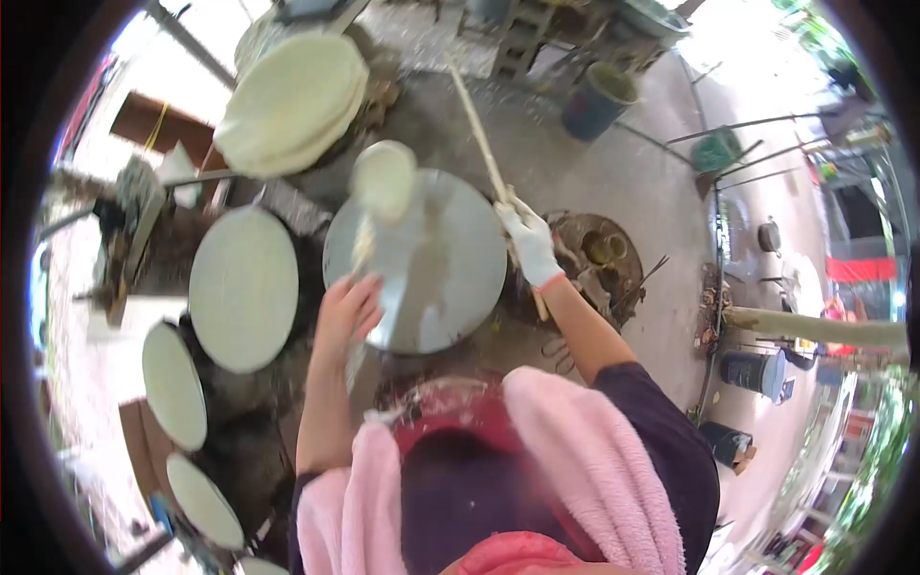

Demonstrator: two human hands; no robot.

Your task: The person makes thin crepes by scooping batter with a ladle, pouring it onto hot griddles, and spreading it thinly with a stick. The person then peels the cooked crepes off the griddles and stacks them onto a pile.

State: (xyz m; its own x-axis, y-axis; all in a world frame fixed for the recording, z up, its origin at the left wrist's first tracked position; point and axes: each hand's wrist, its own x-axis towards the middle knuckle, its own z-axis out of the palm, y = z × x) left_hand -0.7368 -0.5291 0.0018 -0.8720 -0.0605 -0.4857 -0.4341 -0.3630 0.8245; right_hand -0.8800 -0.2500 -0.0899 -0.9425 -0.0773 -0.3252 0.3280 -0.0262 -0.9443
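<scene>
My left hand (350, 309), bare, is closed around the handle of a ladle (385, 180). The ladle's pale round bowl is blurred and hangs over the far left part of a large round grey disc (460, 278), which bears a darker wet-looking streak. On the right, my right hand (528, 241) wears a white glove and grips a long wooden stick (471, 115). This stick slants from the far side down past the disc's right edge. Just below the disc, a red tub (460, 398) stands close to my body, partly hidden by a pink towel (594, 460).
Pale round sheets (292, 101) lie stacked at the far left. More pale discs (244, 287) stand along the left side. Right of my gloved hand, a round dark tray (628, 278) holds a small pot. A blue bucket (599, 103) stands farther back. A post (815, 328) is at the right.
</scene>
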